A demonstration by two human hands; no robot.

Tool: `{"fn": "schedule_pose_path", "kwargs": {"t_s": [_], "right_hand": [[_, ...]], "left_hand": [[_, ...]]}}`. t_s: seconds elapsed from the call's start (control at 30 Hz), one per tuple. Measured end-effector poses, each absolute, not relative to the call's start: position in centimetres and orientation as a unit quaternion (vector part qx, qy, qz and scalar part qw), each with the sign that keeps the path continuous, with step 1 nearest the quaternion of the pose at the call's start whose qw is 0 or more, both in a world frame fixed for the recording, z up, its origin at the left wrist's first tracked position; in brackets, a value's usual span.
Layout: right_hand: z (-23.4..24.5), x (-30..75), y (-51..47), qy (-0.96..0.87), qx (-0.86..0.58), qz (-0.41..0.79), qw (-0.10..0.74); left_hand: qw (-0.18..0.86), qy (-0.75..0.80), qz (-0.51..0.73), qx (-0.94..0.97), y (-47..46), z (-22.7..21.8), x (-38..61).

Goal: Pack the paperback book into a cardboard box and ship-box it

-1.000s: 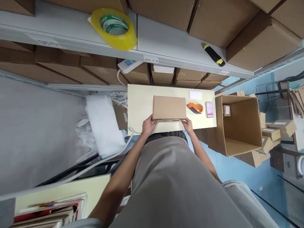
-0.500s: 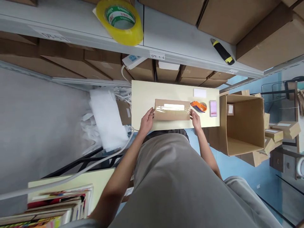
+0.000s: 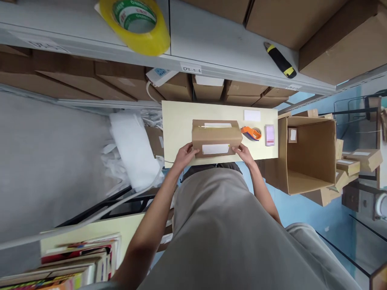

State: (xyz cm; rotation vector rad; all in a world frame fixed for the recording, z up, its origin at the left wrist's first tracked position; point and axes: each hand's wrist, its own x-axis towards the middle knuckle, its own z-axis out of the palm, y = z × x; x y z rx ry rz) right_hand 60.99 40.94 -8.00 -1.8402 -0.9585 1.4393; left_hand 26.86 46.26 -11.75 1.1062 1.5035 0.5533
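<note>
A long brown cardboard box (image 3: 216, 136) is tilted over the pale table (image 3: 178, 117), showing a white label (image 3: 215, 149) on the side facing me and another white patch on its upper face. My left hand (image 3: 186, 155) grips its lower left corner, fingers closed at the edge. At the lower right corner my right hand (image 3: 243, 154) pinches the box too. Just right of the box lies an orange tape dispenser (image 3: 251, 133) with a roll in it. A white card (image 3: 252, 115) and a pinkish-purple pad (image 3: 269, 135) rest farther right.
A large open carton (image 3: 311, 153) stands beyond the table's right end, near several smaller boxes. Overhead, a shelf (image 3: 211, 36) carries a yellow tape roll (image 3: 145, 40) and a utility knife (image 3: 280, 60). White foam sheeting (image 3: 133, 149) stands left; books (image 3: 84, 262) lie lower left.
The box has been tipped so that its labelled side now faces me. Both hands have moved from its ends to its lower corners. The view has shifted slightly.
</note>
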Motion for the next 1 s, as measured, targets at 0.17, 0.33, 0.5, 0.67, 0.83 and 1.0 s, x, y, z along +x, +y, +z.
{"fn": "schedule_pose_path", "kwargs": {"t_s": [0.17,0.33,0.5,0.67,0.83,1.0], "right_hand": [[-8.1,61.6,43.1,-0.419,-0.678,0.526,0.296],[-8.7,63.0,45.6,-0.509,-0.694,0.484,0.158],[-8.6,68.2,46.7,-0.519,-0.787,0.317,0.099],[-10.5,71.1,47.3,-0.487,-0.808,0.322,0.073],[-10.9,71.6,47.1,-0.521,-0.774,0.343,0.110],[-6.9,72.1,46.1,-0.517,-0.722,0.403,0.221]], "left_hand": [[0.532,0.679,0.162,0.479,47.8,-10.4,27.7],[0.505,0.719,0.134,0.457,48.4,-9.7,30.2],[0.363,0.744,0.258,0.498,48.0,-7.2,35.4],[0.389,0.673,0.298,0.554,48.5,-5.0,43.5],[0.507,0.618,0.288,0.528,48.0,-5.1,50.1],[0.627,0.582,0.305,0.420,47.2,-5.3,52.5]]}}
